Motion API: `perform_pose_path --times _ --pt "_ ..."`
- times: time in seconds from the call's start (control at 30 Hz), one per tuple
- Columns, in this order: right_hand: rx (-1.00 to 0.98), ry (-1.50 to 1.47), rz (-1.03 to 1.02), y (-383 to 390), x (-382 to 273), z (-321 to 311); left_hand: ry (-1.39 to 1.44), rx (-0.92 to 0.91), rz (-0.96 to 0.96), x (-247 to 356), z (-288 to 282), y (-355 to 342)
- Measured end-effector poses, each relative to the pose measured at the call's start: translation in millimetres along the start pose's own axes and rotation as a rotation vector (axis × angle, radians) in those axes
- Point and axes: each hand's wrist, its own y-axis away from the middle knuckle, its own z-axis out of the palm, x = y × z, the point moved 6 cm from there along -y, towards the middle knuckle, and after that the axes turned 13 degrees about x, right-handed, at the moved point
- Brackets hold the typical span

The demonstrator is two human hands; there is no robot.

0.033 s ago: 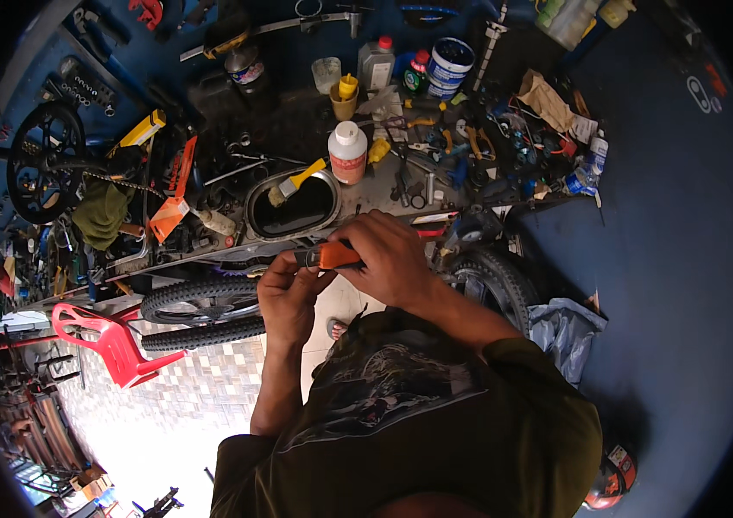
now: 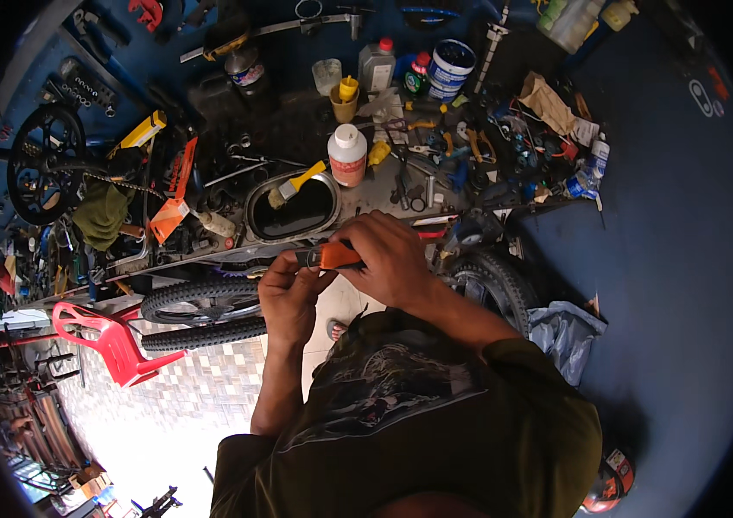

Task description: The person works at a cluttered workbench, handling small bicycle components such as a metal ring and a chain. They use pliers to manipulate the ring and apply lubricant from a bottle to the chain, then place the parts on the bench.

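Observation:
My right hand [image 2: 388, 255] is closed round an orange piece [image 2: 340, 255] with a dark end. My left hand [image 2: 287, 293] pinches that dark end between thumb and fingers. Both hands meet in front of the workbench edge, and my fingers cover much of the piece, so its kind is unclear. Just beyond them on the bench sits an oval metal pan [image 2: 293, 235] with dark liquid in it. A yellow-handled paintbrush [image 2: 301, 180] rests across the pan's far rim. Beside it a white bottle [image 2: 347, 157] with a pinkish label stands upright.
Pliers and loose tools [image 2: 470, 147] crowd the bench's right side. A bicycle crankset [image 2: 47, 164] and a green rag [image 2: 103, 211] are at its left. Tyres [image 2: 202, 337] lie below the bench edge, near a red plastic chair [image 2: 116, 345]. A grey plastic bag [image 2: 565, 337] is at the right.

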Motion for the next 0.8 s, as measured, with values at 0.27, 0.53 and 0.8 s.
perform_pose_path --times 0.27,0.53,0.8 --pt "0.057 -0.240 0.106 -30.4 59.4 -8.9 0.056 0.050 0.047 -6.3 56.1 -35.4" --pt "0.052 -0.348 0.185 -54.9 89.8 -15.3 0.021 0.065 0.175 -11.3 78.7 -56.8" --pt "-0.067 -0.463 0.468 -42.5 121.4 -10.7 0.076 0.134 0.137 -25.7 85.6 -63.5"
